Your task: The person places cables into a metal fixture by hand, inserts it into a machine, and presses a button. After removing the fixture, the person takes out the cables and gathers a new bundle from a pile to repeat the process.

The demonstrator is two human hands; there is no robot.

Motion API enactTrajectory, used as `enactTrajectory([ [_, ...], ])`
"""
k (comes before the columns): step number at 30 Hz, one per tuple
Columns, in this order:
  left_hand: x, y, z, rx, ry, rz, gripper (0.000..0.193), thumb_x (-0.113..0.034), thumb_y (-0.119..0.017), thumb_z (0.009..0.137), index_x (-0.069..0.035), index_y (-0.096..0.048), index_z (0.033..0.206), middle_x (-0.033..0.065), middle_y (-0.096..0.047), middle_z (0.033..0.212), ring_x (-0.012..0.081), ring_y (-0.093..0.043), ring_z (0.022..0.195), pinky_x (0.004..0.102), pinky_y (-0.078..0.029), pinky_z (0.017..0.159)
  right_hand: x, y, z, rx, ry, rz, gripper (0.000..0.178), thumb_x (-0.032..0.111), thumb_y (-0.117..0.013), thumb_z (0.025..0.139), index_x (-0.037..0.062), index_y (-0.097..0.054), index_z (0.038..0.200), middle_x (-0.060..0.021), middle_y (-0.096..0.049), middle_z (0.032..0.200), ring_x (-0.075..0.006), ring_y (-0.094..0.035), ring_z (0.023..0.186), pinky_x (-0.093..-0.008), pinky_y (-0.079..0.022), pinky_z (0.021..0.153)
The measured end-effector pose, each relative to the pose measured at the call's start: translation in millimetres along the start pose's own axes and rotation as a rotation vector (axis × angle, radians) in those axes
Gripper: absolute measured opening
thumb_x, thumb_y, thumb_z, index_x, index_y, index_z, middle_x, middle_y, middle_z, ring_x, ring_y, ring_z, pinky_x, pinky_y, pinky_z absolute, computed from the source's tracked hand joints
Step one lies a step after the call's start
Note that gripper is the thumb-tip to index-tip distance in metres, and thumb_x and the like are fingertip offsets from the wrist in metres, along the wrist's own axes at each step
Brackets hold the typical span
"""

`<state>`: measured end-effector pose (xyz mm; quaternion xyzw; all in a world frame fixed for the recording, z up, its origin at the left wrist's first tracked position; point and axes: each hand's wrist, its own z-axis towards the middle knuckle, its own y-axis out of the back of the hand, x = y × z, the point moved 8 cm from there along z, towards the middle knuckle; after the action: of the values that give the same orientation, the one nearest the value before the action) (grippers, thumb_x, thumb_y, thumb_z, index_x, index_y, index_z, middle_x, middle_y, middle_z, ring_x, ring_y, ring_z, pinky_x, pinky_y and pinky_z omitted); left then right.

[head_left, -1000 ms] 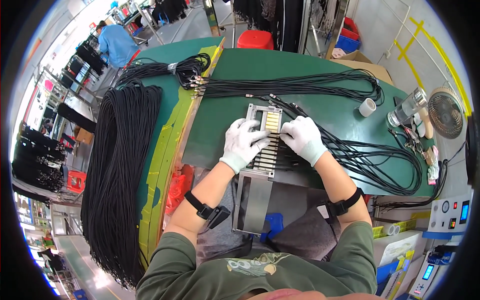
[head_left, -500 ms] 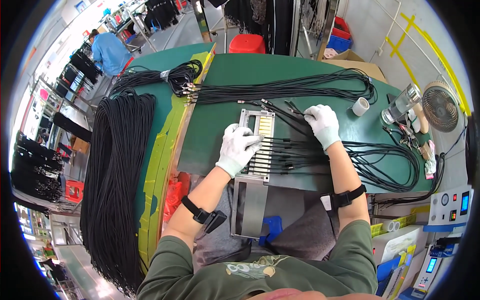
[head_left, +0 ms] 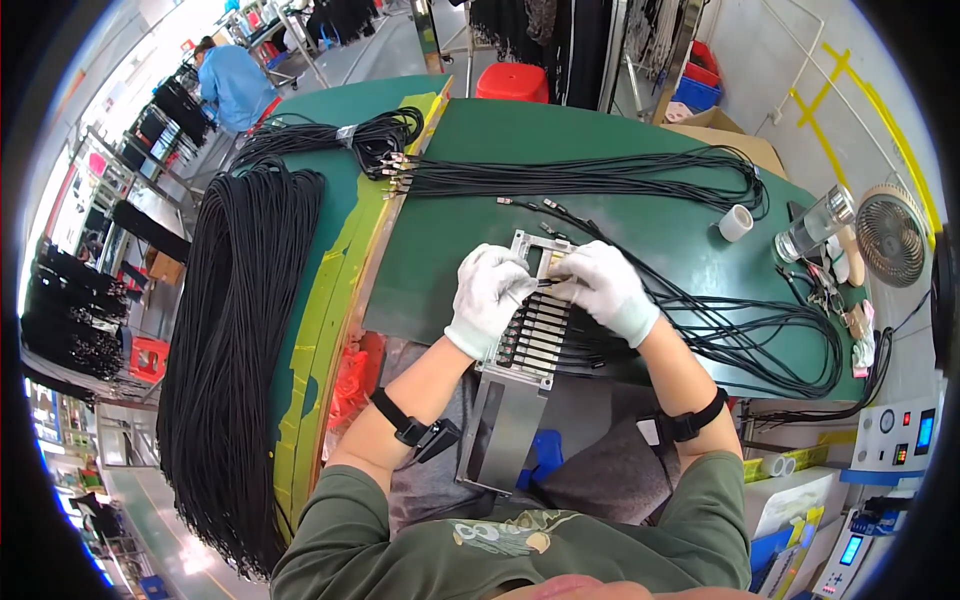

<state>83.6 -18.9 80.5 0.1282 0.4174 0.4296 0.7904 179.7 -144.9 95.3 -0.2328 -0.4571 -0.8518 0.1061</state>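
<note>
A metal slotted fixture lies at the near edge of the green table, with black cables seated side by side in its slots and trailing right. My left hand, in a white glove, is over the fixture's left side, its fingers closed on a black cable end. From the right, my gloved right hand pinches the same cable over the upper slots. Both sets of fingertips partly cover the connector. Several loose cable ends lie just beyond the fixture.
A long cable bundle stretches across the back of the table. Thick black cable coils are heaped at left. At right are a white tape roll, a clear bottle, a fan and pliers.
My right hand has moved left and down from the loose cables, bringing a cable end to the fixture. My left hand now meets it there. The fixture has turned slightly.
</note>
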Motion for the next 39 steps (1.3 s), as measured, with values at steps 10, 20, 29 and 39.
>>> enactTrajectory([
  [10, 21, -5, -10, 0.004, 0.222, -0.221, 0.011, -0.012, -0.073, 0.085, -0.003, -0.067, 0.086, 0.009, -0.065, 0.106, 0.0277, -0.058, 0.107, 0.0378, -0.046, 0.094, -7, -2, -7, 0.138, -0.069, -0.168, 0.02, 0.032, -0.07, 0.084, 0.0146, -0.075, 0.091, -0.0099, -0.07, 0.081, -0.0332, -0.066, 0.082, -0.0446, -0.051, 0.074],
  [20, 29, 0, -11, 0.023, 0.244, 0.243, 0.016, -0.02, -0.074, 0.082, -0.005, -0.074, 0.089, 0.01, -0.07, 0.106, 0.0319, -0.06, 0.108, 0.0422, -0.047, 0.095, -21, -3, -12, 0.182, -0.268, -0.239, 0.016, 0.03, -0.066, 0.086, 0.0162, -0.074, 0.085, -0.0101, -0.07, 0.076, -0.0315, -0.067, 0.078, -0.045, -0.051, 0.072],
  [29, 46, 0, -15, -0.056, 0.278, 0.143, 0.018, -0.018, -0.066, 0.09, -0.006, -0.075, 0.1, 0.0117, -0.073, 0.104, 0.0308, -0.066, 0.104, 0.0407, -0.051, 0.093, -19, -3, -11, 0.142, -0.184, -0.316, 0.019, 0.03, -0.064, 0.085, 0.0136, -0.07, 0.078, -0.0098, -0.067, 0.07, -0.0316, -0.065, 0.072, -0.0445, -0.049, 0.067],
  [39, 39, -7, -12, 0.078, 0.26, 0.071, 0.023, -0.024, -0.067, 0.089, -0.012, -0.076, 0.106, 0.0191, -0.066, 0.123, 0.0365, -0.058, 0.118, 0.0439, -0.046, 0.102, -9, -9, -13, 0.126, -0.15, -0.379, 0.019, 0.028, -0.065, 0.085, 0.0123, -0.067, 0.074, -0.0097, -0.066, 0.069, -0.0303, -0.065, 0.072, -0.0431, -0.048, 0.068],
])
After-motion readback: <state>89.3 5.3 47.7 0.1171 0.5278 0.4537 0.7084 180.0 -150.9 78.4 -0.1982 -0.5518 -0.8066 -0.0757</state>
